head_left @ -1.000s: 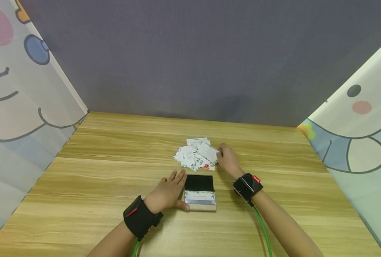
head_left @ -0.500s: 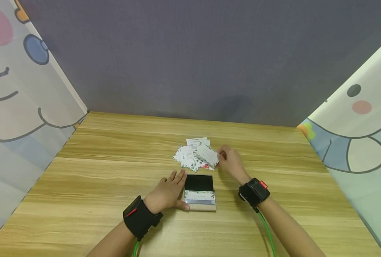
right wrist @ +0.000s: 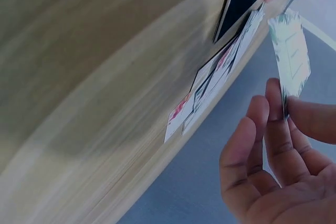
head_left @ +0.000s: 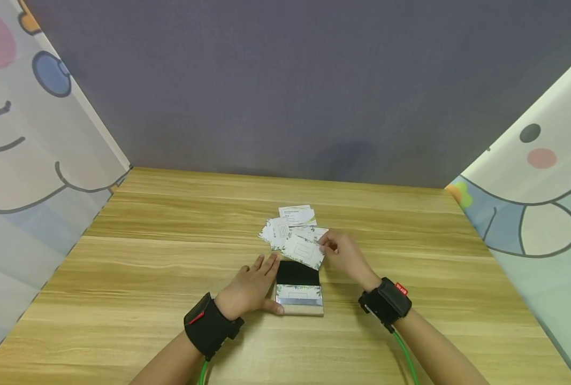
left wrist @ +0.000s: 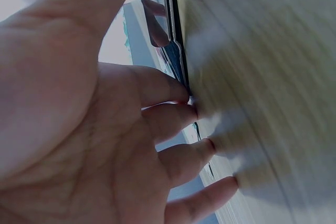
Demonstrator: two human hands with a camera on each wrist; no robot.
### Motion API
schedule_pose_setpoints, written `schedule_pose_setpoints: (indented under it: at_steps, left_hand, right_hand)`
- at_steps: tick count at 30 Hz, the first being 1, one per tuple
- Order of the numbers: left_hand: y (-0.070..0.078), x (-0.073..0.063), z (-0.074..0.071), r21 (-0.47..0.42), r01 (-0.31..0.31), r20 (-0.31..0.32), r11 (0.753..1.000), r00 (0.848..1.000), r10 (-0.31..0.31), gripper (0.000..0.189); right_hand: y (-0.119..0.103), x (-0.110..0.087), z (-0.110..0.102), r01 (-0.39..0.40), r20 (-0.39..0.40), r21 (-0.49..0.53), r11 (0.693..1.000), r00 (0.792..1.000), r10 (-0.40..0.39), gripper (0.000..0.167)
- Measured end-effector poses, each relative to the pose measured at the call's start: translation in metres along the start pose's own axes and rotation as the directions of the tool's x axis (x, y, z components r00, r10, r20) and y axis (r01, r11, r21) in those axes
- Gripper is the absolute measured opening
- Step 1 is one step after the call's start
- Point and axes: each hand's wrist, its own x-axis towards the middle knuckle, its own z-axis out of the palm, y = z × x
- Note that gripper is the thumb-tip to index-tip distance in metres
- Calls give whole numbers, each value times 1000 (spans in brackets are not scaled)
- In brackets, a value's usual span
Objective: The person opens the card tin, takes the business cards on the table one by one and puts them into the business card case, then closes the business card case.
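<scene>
My right hand [head_left: 349, 260] pinches a white business card [head_left: 303, 251] with leaf-patterned edges between thumb and fingertips. In the right wrist view the card [right wrist: 291, 51] is raised off the table. Below it in the head view lies an opened business card case [head_left: 303, 310] with a black inner lid, holding a leaf-patterned card [head_left: 298, 292] in its lower half. My left hand [head_left: 250, 289] rests along the case's left side, thumb at the lower corner and fingers extended near the upper corner. In the left wrist view the fingertips [left wrist: 202, 148] touch the tabletop.
Loose business cards [head_left: 278, 231] lie overlapping just beyond the case, with a yellow-edged card [head_left: 298, 215] at the back. The wooden table [head_left: 179, 214] ends at a grey panel [head_left: 285, 107]. Green cables [head_left: 404, 353] run from both wristbands.
My right hand has lifted a leaf-patterned card off the pile and drawn it towards the case. Beneath, the yellow-edged card shows more. The left hand stays in place.
</scene>
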Motion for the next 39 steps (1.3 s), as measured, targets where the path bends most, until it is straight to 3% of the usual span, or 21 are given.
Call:
schedule_pose_setpoints:
  at_steps: [20, 31, 39]
  left_hand:
    - [-1, 1, 0, -4, -5, -9, 1000, 1000, 5, 99]
    - [-1, 1, 0, -5, 0, 6, 1000, 1000, 0, 100]
    - [-2, 2, 1, 8, -5, 3, 1000, 1000, 5, 100]
  right_hand:
    - [-1, -13, 9, 21, 206, -45, 999, 979, -12, 7]
    - [1, -12, 13, 42, 305, -27, 999, 952, -32, 8]
    - [-1, -13, 15, 105, 335, -47, 993, 939, -83, 10]
